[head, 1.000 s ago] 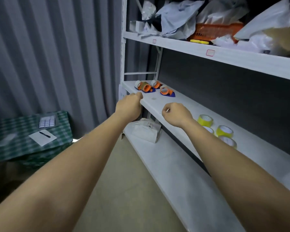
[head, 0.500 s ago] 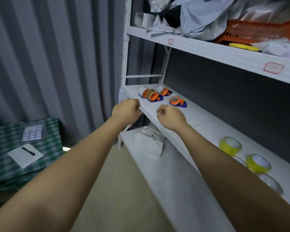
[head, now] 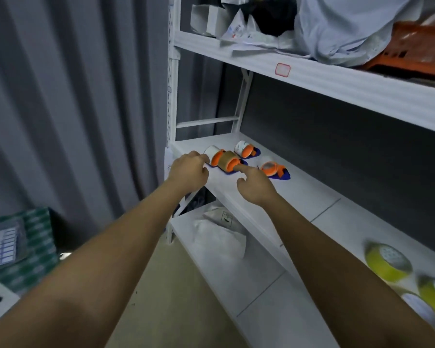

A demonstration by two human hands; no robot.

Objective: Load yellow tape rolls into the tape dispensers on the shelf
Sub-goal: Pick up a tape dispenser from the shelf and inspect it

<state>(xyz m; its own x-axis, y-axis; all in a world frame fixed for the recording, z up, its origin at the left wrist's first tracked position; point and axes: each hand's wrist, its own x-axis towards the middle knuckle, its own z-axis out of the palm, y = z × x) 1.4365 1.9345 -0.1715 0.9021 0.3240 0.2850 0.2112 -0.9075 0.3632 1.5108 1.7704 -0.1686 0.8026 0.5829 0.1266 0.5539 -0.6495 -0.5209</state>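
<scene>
**Desk:** On the middle shelf (head: 312, 197) of a white storage rack, what are the hands doing?

**Photographer:** Both reach toward a cluster of orange tape dispensers (head: 225, 160) near the shelf's left end. The left hand (head: 190, 172) hovers just beside the nearest dispenser with fingers loosely curled, and I see nothing held in it. The right hand (head: 255, 184) has its forefinger stretched out, tip at or touching the brown roll seated in that front dispenser; the other fingers are tucked under and hold nothing.

**Desk:** And the yellow tape rolls?

**Photographer:** Well apart from the hands, at the right end of the same shelf. One yellow tape roll (head: 388, 262) lies flat, more beside it at the frame's corner, blurred. None is loaded yet. Two further dispensers sit behind and to the right: a white-rolled dispenser (head: 245, 149) and a third dispenser (head: 273, 168) lying on its blue base.

**Desk:** What could go wrong from here?

**Photographer:** My reading only: the dispensers stand close together near the shelf's front edge, so a push from that forefinger could knock the front one into its neighbour or off the lip. They also seem already occupied by other rolls; forcing a yellow roll in without clearing the old one would jam it. And with neither hand carrying a roll, a hurried reach across to the right could sweep the loose rolls off the shelf.
</scene>
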